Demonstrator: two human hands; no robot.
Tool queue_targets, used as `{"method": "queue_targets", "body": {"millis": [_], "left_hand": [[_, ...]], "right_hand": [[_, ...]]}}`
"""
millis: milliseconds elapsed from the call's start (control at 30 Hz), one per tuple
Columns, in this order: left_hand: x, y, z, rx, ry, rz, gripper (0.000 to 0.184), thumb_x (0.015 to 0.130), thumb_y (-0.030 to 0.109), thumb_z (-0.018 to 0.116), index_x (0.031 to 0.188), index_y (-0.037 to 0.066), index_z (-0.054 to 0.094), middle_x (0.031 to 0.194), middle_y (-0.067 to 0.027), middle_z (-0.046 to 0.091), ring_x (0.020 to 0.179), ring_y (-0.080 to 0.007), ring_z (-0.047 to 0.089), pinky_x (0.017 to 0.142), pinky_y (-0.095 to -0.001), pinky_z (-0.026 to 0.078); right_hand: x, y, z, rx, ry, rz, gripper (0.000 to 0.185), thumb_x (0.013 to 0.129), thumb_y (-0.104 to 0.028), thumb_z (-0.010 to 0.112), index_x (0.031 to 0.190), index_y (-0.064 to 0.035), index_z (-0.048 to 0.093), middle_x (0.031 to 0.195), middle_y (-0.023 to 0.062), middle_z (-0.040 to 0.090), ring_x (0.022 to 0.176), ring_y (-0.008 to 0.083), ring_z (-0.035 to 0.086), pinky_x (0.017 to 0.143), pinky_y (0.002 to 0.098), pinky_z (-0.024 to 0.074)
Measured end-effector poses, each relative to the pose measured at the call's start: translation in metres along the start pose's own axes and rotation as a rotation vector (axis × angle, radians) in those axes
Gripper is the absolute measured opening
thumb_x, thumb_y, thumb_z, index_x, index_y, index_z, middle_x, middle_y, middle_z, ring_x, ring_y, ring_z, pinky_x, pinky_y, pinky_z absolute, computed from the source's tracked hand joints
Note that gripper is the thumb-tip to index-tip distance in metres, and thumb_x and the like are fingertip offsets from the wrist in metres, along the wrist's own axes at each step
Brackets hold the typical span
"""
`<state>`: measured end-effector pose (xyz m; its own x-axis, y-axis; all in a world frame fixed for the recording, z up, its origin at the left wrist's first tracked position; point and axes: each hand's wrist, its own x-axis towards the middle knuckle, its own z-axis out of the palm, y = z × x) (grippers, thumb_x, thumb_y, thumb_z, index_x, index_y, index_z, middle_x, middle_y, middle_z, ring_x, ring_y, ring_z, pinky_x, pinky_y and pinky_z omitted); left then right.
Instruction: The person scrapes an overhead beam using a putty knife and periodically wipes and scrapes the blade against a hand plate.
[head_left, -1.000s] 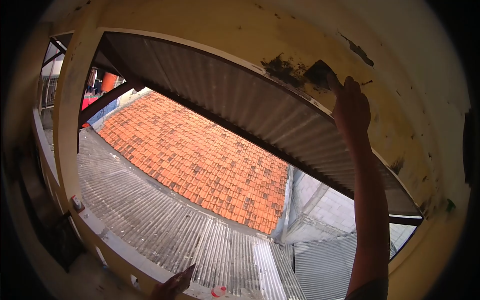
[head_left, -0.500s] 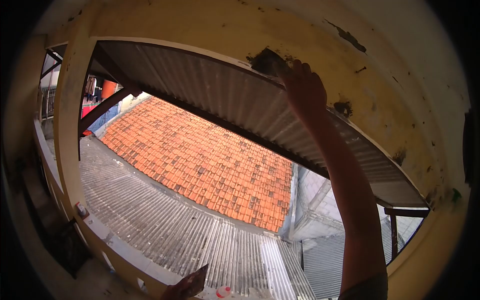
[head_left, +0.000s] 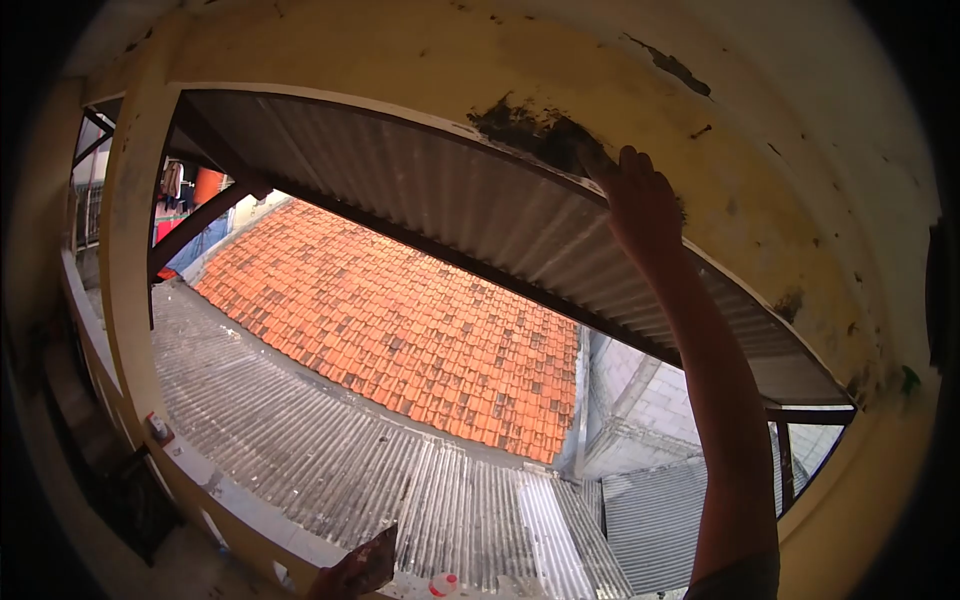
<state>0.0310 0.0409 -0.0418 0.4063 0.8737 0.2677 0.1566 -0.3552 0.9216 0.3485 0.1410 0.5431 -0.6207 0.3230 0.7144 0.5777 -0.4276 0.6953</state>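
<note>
My right hand (head_left: 645, 205) is raised to the yellow beam, its fingers closed on a putty knife (head_left: 592, 155) whose blade lies against the wall. A smeared dark patch of wet-looking filler (head_left: 515, 125) spreads left of the blade along the beam's lower edge. The handle is hidden in the hand. Low in the view, my left hand (head_left: 335, 580) is closed around a flat, brown-stained plate with a pointed corner (head_left: 374, 558). Only part of that hand shows, and the plate's exact kind is unclear.
Under the beam runs a corrugated awning (head_left: 420, 170). A parapet ledge (head_left: 250, 505) carries a small box (head_left: 158, 428) and a red-capped clear bottle (head_left: 443, 584). Beyond are corrugated roofing (head_left: 330, 430) and orange roof tiles (head_left: 400, 320). A yellow pillar (head_left: 135, 250) stands left.
My right hand and the putty knife have moved right and slightly down along the beam. The dark smear is wider. My left hand with the plate has shifted slightly left.
</note>
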Motion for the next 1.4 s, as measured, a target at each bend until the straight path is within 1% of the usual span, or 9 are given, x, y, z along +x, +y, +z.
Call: {"method": "queue_targets", "body": {"millis": [233, 533, 667, 733, 967, 1167, 1267, 1333, 1400], "left_hand": [[-0.010, -0.025, 0.011, -0.222, 0.131, 0.092, 0.045, 0.094, 0.007, 0.056, 0.138, 0.001, 0.049, 0.116, -0.0160, 0.067, 0.094, -0.0298, 0.070, 0.078, -0.0386, 0.056], [0.054, 0.097, -0.025, -1.355, 0.149, -0.092, 0.036, 0.090, 0.001, 0.055, 0.127, -0.002, 0.054, 0.120, -0.0122, 0.063, 0.106, -0.0223, 0.066, 0.086, -0.0334, 0.058], [0.070, 0.146, -0.042, -0.718, 0.362, 0.346, 0.032, 0.095, 0.018, 0.057, 0.121, 0.000, 0.059, 0.114, -0.0152, 0.064, 0.103, -0.0281, 0.066, 0.084, -0.0352, 0.055], [0.071, 0.154, -0.047, -0.029, 0.457, 0.679, 0.033, 0.096, 0.025, 0.058, 0.118, 0.000, 0.060, 0.111, -0.0165, 0.065, 0.102, -0.0306, 0.066, 0.084, -0.0368, 0.054], [0.055, 0.189, -0.048, 0.138, 0.489, 0.624, 0.029, 0.089, 0.018, 0.069, 0.111, 0.001, 0.064, 0.113, -0.0190, 0.064, 0.104, -0.0316, 0.065, 0.088, -0.0378, 0.053], [0.056, 0.179, -0.039, -0.944, 0.382, 0.229, 0.022, 0.095, 0.008, 0.058, 0.115, -0.003, 0.061, 0.122, -0.0162, 0.059, 0.109, -0.0247, 0.063, 0.092, -0.0367, 0.054], [0.057, 0.172, -0.044, -0.026, 0.443, 0.692, 0.028, 0.098, 0.010, 0.053, 0.123, -0.003, 0.057, 0.121, -0.0131, 0.059, 0.109, -0.0215, 0.062, 0.091, -0.0362, 0.055], [0.059, 0.188, -0.040, -1.166, 0.235, 0.242, 0.033, 0.100, 0.019, 0.057, 0.128, 0.003, 0.050, 0.122, -0.0123, 0.060, 0.112, -0.0225, 0.060, 0.093, -0.0343, 0.051], [0.059, 0.207, -0.040, -1.239, 0.297, 0.209, 0.033, 0.098, 0.010, 0.053, 0.130, 0.004, 0.049, 0.122, -0.0079, 0.058, 0.109, -0.0175, 0.060, 0.093, -0.0318, 0.052]], "right_hand": [[-0.032, 0.005, -0.022, -0.008, -0.092, 0.062, 0.057, 0.087, -0.005, 0.061, 0.140, -0.0237, 0.057, 0.100, 0.0093, 0.057, 0.086, 0.0251, 0.062, 0.068, 0.0406, 0.0546], [-0.166, -0.110, -0.100, 1.885, -0.629, 0.676, 0.034, 0.093, -0.005, 0.068, 0.127, -0.0019, 0.064, 0.092, 0.0033, 0.067, 0.072, 0.0095, 0.061, 0.063, 0.0256, 0.0514], [-0.226, -0.203, -0.120, 2.145, -0.331, 0.765, 0.034, 0.090, 0.006, 0.065, 0.123, -0.0001, 0.066, 0.099, 0.0081, 0.065, 0.084, 0.0145, 0.063, 0.073, 0.0283, 0.0520], [-0.240, -0.233, -0.135, 2.108, -0.177, 0.788, 0.037, 0.090, 0.006, 0.065, 0.126, -0.0002, 0.065, 0.102, 0.0089, 0.064, 0.090, 0.0175, 0.063, 0.078, 0.0292, 0.0520], [-0.258, -0.247, -0.158, 1.867, -0.218, 0.603, 0.046, 0.088, 0.005, 0.065, 0.134, -0.0038, 0.063, 0.102, 0.0112, 0.062, 0.093, 0.0223, 0.063, 0.081, 0.0312, 0.0511], [-0.278, -0.246, -0.162, 1.868, -0.336, 0.600, 0.051, 0.083, 0.009, 0.067, 0.133, -0.0042, 0.063, 0.098, 0.0100, 0.061, 0.088, 0.0219, 0.062, 0.076, 0.0298, 0.0501], [-0.282, -0.242, -0.163, 1.855, -0.390, 0.602, 0.052, 0.083, 0.009, 0.068, 0.133, -0.0047, 0.063, 0.097, 0.0097, 0.061, 0.086, 0.0208, 0.061, 0.076, 0.0298, 0.0498], [-0.286, -0.236, -0.169, 1.853, -0.466, 0.619, 0.044, 0.088, 0.002, 0.069, 0.132, -0.0042, 0.064, 0.102, 0.0086, 0.065, 0.092, 0.0190, 0.064, 0.081, 0.0289, 0.0506], [-0.285, -0.230, -0.169, 1.860, -0.561, 0.620, 0.039, 0.087, 0.001, 0.071, 0.126, -0.0037, 0.067, 0.098, 0.0079, 0.064, 0.088, 0.0184, 0.062, 0.077, 0.0294, 0.0499]]}}
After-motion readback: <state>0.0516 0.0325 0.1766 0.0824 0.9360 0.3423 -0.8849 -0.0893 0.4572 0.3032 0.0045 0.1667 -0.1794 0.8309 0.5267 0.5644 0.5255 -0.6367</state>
